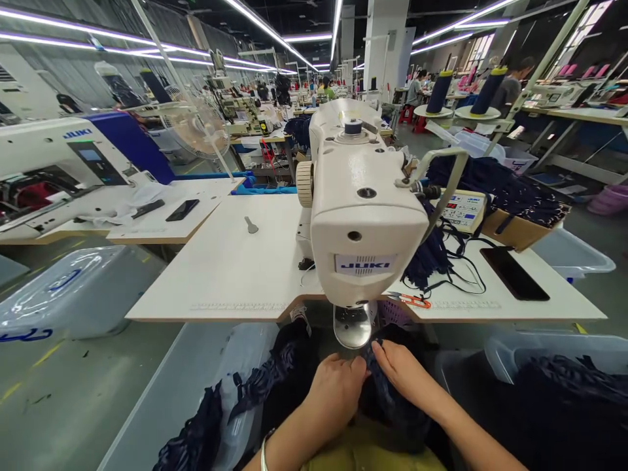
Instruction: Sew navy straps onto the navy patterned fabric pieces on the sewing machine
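This is a big clothes factory. A white Juki sewing machine [363, 216] stands on the table [230, 275] just beyond the left hand [336, 392] and right hand [405, 373]. Another sewing machine [53, 157] stands far to their left. Thread cones [439, 91] and other workers are far behind, and a tub of dark cloth [554, 386] is to their right.

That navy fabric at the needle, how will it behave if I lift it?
Probably floppy: the navy fabric bunches and folds between the left hand and right hand. Likely light; similar pieces hang limp over the bin.
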`<state>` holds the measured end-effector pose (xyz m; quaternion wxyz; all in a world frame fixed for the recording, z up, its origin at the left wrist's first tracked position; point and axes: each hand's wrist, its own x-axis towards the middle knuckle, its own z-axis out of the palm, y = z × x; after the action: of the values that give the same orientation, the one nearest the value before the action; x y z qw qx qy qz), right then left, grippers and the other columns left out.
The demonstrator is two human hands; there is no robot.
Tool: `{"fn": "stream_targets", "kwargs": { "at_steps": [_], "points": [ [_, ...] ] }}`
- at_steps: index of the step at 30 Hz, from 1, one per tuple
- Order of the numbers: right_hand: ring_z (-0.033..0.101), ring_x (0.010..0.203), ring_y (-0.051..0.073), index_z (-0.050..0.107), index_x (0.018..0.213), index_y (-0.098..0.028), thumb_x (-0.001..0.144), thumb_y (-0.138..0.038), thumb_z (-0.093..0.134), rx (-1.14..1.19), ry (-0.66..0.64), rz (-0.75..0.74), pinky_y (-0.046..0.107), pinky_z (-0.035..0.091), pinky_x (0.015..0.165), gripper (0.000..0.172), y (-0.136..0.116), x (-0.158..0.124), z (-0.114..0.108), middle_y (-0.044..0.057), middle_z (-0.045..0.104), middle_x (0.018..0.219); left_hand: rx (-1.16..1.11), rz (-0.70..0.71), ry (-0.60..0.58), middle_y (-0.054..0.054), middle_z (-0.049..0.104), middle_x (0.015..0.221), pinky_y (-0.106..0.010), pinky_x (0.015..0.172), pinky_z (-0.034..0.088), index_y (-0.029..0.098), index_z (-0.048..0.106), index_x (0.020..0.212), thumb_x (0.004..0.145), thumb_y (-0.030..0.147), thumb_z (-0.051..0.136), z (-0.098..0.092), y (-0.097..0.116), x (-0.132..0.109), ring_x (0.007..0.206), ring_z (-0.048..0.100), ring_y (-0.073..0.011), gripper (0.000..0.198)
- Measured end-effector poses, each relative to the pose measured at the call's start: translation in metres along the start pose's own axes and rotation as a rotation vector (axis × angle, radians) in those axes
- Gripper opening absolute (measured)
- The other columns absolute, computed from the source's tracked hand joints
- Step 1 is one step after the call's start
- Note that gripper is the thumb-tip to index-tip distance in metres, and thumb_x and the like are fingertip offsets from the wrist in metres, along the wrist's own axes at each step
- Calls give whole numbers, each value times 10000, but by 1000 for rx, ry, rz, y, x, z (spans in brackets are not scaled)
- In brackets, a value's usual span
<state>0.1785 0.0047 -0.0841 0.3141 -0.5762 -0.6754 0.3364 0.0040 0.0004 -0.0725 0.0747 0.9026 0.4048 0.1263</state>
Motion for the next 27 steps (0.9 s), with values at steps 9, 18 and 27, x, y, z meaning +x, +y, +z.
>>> {"fn": "stream_targets", "kwargs": {
  "at_steps": [9, 18, 27],
  "points": [
    [589, 679, 170, 546, 732, -201, 977, -492, 313, 208, 59, -13, 246, 481, 623, 446, -15, 5, -13, 11, 611, 700, -49, 8, -25, -91, 679, 843, -360, 760, 528, 128, 527, 1043, 883, 145, 419, -1, 10, 6, 765, 661, -216, 194],
    [670, 751, 200, 651, 965, -202, 988, -368, 346, -242, 92, -161, 265, 481, 643, 348, -9, 1, -7, 60, 704, 852, -118, -97, -42, -147, 679, 925, -404, 756, 537, 95, 522, 1101, 892, 307, 557, 1, 7, 0, 834, 664, -268, 299],
    [661, 739, 143, 699, 992, -272, 950, -334, 504, -38, -309, -334, 215, 463, 687, 208, -73, 3, -51, -25, 718, 847, -728, -172, -73, 27, 639, 698, -189, 569, 447, 162, 642, 837, 843, 456, 640, -69, -16, -2, 654, 602, -124, 293]
  ]
}}
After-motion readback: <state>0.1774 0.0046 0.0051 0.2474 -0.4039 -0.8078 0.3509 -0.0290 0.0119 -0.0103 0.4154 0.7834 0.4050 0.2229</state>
